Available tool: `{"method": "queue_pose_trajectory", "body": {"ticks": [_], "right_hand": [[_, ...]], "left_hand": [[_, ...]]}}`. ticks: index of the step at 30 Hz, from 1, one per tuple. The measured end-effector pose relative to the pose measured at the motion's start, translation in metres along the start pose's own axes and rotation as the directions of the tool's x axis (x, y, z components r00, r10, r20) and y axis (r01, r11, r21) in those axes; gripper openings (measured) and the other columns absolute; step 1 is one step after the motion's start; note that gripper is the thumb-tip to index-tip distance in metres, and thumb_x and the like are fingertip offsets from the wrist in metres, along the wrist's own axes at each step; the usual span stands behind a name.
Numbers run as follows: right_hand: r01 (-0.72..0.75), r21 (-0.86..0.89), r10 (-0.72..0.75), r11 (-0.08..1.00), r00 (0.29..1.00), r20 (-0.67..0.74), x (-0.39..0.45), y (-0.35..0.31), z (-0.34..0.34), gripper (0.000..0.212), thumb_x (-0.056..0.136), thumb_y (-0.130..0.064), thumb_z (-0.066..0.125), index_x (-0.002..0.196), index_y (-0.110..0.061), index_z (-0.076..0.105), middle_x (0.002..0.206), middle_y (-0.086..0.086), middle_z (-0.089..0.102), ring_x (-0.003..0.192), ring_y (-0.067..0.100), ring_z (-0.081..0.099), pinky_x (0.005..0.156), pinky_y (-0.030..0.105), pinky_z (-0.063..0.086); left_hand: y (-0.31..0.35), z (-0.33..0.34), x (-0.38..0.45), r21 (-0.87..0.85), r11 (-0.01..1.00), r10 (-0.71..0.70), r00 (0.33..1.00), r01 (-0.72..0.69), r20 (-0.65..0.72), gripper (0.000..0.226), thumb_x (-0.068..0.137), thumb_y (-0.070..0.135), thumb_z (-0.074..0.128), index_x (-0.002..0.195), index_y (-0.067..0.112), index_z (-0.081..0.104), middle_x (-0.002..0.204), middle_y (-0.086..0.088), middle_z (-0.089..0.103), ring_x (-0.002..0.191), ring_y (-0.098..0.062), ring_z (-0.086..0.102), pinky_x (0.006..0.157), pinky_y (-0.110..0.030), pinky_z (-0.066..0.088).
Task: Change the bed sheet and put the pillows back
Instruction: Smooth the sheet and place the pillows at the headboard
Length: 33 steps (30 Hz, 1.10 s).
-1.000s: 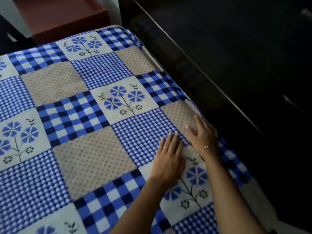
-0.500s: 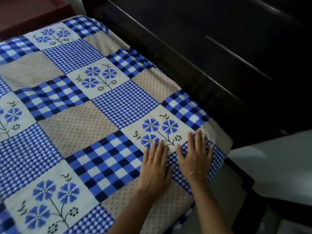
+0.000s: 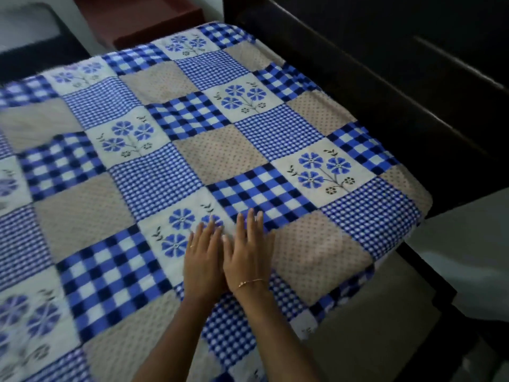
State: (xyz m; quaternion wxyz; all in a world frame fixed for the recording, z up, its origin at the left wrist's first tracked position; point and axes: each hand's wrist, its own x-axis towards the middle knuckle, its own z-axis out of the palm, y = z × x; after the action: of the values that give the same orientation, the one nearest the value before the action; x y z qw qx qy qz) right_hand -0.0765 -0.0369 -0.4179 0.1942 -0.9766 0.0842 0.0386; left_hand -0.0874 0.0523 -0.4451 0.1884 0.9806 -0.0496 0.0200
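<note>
The head view is a little blurred, mostly on the left side, where the flower squares of the bed sheet (image 3: 220,150) lose their detail. The sheet continues past the left and bottom edges of the picture, so its full size is not visible. The mattress under it is hidden completely. Both forearms are cut off by the bottom edge.

The sheet, a patchwork of blue checks, beige dotted squares and blue flowers, lies spread over the bed and hangs down over the near right side and the right corner. The left hand (image 3: 202,260) and the right hand (image 3: 249,255) lie flat on it, palms down, fingers straight, the two hands touching side by side near the front edge. They grip nothing. A ring is on one left finger, and a thin bracelet (image 3: 252,282) is on the right wrist.

A dark wooden headboard (image 3: 385,78) stands just beside the far right side of the bed. A reddish-brown piece of furniture (image 3: 143,17) is behind the far end. Pale floor (image 3: 468,244) shows at the right.
</note>
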Motion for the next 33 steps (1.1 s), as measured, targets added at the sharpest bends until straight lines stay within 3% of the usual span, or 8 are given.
{"method": "queue_pose_trajectory", "body": {"ticks": [4,8,11,14,18,20,24,33], "right_hand": [[0.053,-0.137,-0.042,0.989,0.996,0.078,-0.059,0.002,0.024,0.074,0.095,-0.055,0.01,0.128,-0.008,0.056,0.141,0.013,0.046,0.131,0.031,0.042,0.108,0.053,0.026],[-0.081,-0.171,0.085,0.982,0.996,0.017,-0.112,0.055,0.022,0.083,0.093,-0.06,0.005,0.131,-0.002,0.051,0.14,0.016,0.046,0.131,0.033,0.041,0.105,0.046,0.021],[-0.219,-0.186,0.218,0.958,0.976,-0.029,-0.141,0.08,0.017,0.087,0.091,-0.064,0.006,0.133,0.001,0.048,0.14,0.018,0.046,0.131,0.037,0.037,0.103,0.056,0.028],[-0.396,-0.159,0.394,0.905,0.918,-0.044,-0.157,0.072,0.008,0.083,0.09,-0.063,0.019,0.142,-0.001,0.033,0.151,0.022,0.021,0.141,0.039,0.013,0.106,0.065,0.019],[-0.217,-0.054,0.212,0.975,0.974,-0.085,-0.159,0.002,0.003,0.087,0.082,-0.06,0.008,0.144,-0.001,0.028,0.153,0.021,0.018,0.143,0.034,0.009,0.111,0.057,0.011],[-0.063,-0.07,0.058,0.996,0.996,-0.062,-0.154,-0.048,0.018,0.077,0.087,-0.053,0.018,0.138,0.0,0.039,0.149,0.021,0.03,0.14,0.035,0.024,0.107,0.059,0.02],[0.084,-0.106,-0.081,0.991,0.996,0.027,-0.134,-0.143,0.06,0.066,0.093,-0.047,0.022,0.123,-0.001,0.058,0.135,0.019,0.05,0.125,0.036,0.048,0.09,0.06,0.041],[0.35,-0.175,-0.337,0.92,0.936,0.097,-0.092,-0.307,0.168,0.061,0.085,-0.046,0.032,0.126,-0.009,0.058,0.138,0.016,0.048,0.129,0.032,0.044,0.097,0.059,0.038]], "left_hand": [[-0.03,-0.01,-0.061,0.152,0.987,0.044,0.996,-0.056,0.083,0.052,0.091,0.034,0.031,0.122,0.002,0.059,0.132,-0.019,0.054,0.123,-0.037,0.049,0.104,-0.05,0.033],[-0.004,-0.001,-0.106,0.133,0.974,0.156,0.966,-0.186,0.204,0.057,0.089,0.044,0.03,0.125,0.007,0.056,0.135,-0.018,0.051,0.127,-0.035,0.046,0.108,-0.046,0.019],[0.019,-0.001,-0.128,0.048,0.945,0.301,0.915,-0.324,0.267,0.058,0.093,0.044,0.025,0.118,0.008,0.063,0.128,-0.016,0.058,0.12,-0.034,0.053,0.102,-0.05,0.034],[0.022,-0.018,-0.142,-0.089,0.86,0.511,0.841,-0.503,0.18,0.047,0.094,0.032,0.031,0.114,0.006,0.065,0.122,-0.01,0.063,0.116,-0.028,0.058,0.095,-0.046,0.046],[-0.027,-0.055,-0.146,-0.055,0.957,0.288,0.955,-0.285,0.067,0.044,0.087,0.025,0.036,0.114,0.004,0.064,0.12,-0.011,0.064,0.115,-0.029,0.059,0.095,-0.052,0.041],[-0.07,-0.072,-0.142,-0.047,0.99,0.133,0.99,-0.131,0.039,0.045,0.088,0.025,0.035,0.116,0.003,0.063,0.121,-0.013,0.063,0.117,-0.032,0.056,0.099,-0.053,0.033],[-0.167,-0.102,-0.122,0.082,0.996,-0.021,0.998,0.017,0.055,0.047,0.087,0.024,0.034,0.112,-0.001,0.064,0.118,-0.016,0.064,0.115,-0.035,0.057,0.095,-0.051,0.041],[-0.371,-0.147,-0.095,0.18,0.979,-0.115,0.991,0.1,0.075,0.056,0.096,0.035,0.027,0.118,-0.005,0.06,0.123,-0.021,0.06,0.118,-0.042,0.053,0.092,-0.056,0.042]]}}
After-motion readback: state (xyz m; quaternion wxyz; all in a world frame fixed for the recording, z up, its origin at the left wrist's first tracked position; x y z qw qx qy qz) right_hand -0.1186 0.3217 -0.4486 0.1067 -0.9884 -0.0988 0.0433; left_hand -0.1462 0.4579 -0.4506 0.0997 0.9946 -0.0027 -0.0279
